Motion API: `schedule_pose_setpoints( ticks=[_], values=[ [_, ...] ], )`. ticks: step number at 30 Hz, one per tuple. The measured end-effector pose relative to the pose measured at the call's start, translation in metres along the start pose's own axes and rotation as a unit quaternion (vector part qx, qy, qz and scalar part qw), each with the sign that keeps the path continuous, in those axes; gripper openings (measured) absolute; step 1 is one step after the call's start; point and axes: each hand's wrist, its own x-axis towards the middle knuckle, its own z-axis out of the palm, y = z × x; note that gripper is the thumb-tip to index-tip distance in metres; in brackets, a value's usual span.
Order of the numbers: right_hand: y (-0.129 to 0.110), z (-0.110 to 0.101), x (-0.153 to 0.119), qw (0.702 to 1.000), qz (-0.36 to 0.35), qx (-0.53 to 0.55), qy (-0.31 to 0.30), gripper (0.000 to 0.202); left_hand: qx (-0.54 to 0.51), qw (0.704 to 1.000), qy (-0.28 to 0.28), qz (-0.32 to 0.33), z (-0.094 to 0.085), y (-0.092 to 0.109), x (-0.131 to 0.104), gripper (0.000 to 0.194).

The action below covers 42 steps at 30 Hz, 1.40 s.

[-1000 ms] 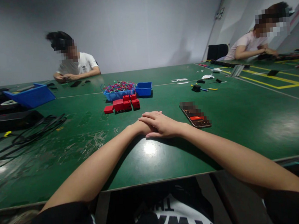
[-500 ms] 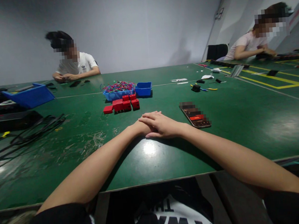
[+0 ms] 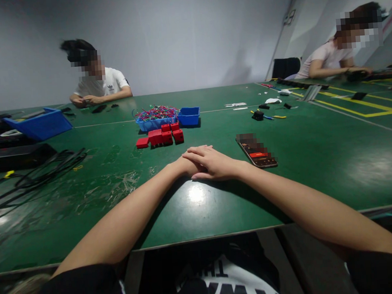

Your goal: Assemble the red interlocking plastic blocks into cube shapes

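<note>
In the head view, our hands lie together at the middle of the frame, the right hand (image 3: pixel 217 164) draped over the left hand (image 3: pixel 186 166). The right has its fingers loosely extended and grips no object; the left is mostly covered, so we cannot tell how far its fingers are bent or whether anything is beneath. We probably cross them this way to rest their weight on the counter (image 3: pixel 201 222).

The phone (image 3: pixel 259 155) lies face up just right of centre, near our right wrist, likely to keep its screen readable. The red blocks (image 3: pixel 155 137) sit grouped left of centre, beyond our left hand, in front of the blue bin (image 3: pixel 156 124), whose walls seem meant to contain the heaped wires (image 3: pixel 158 112). A smaller blue bin (image 3: pixel 190 117) stands just beside it.

Against the earlier frame, our hands, the phone and the red blocks keep their arrangement. At the upper right, the co-worker's hands (image 3: pixel 361 70) have shifted slightly rightward over dark items; at the upper left, the other co-worker (image 3: pixel 106 84) looks nearly unchanged.
</note>
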Motion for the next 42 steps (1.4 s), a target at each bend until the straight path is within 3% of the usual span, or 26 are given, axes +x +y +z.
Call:
schedule_pose_setpoints(
  ticks=[10, 16, 19, 22, 26, 31, 37, 42],
  values=[
    [0.003, 0.000, 0.001, 1.000, 0.005, 0.006, 0.015, 0.074, 0.032, 0.998, 0.006, 0.052, -0.011, -0.004, 0.000, 0.054],
    [0.006, 0.003, -0.001, 1.000, 0.020, 0.017, 0.002, 0.078, 0.043, 0.992, 0.019, -0.118, -0.016, -0.004, -0.007, 0.058],
    [0.007, 0.004, -0.002, 0.999, 0.037, 0.022, -0.008, 0.079, 0.042, 0.985, 0.031, -0.167, -0.018, -0.003, -0.010, 0.058],
    [0.007, 0.006, -0.004, 0.998, 0.052, 0.017, -0.020, 0.081, 0.046, 0.973, 0.086, -0.208, -0.018, -0.009, -0.012, 0.050],
    [0.007, 0.007, -0.006, 0.997, 0.051, -0.014, -0.051, 0.072, 0.049, 0.937, 0.225, -0.265, -0.019, -0.026, -0.017, 0.040],
    [0.005, 0.005, -0.005, 0.996, 0.044, -0.039, -0.065, 0.064, 0.087, 0.897, 0.328, -0.282, -0.019, -0.039, -0.022, 0.039],
    [0.005, 0.005, -0.004, 0.996, 0.044, -0.039, -0.061, 0.063, 0.110, 0.913, 0.250, -0.302, -0.012, -0.036, -0.019, 0.050],
    [0.006, 0.007, -0.004, 0.997, 0.034, -0.040, -0.051, 0.060, 0.120, 0.915, 0.256, -0.288, -0.015, -0.027, -0.019, 0.047]
  ],
)
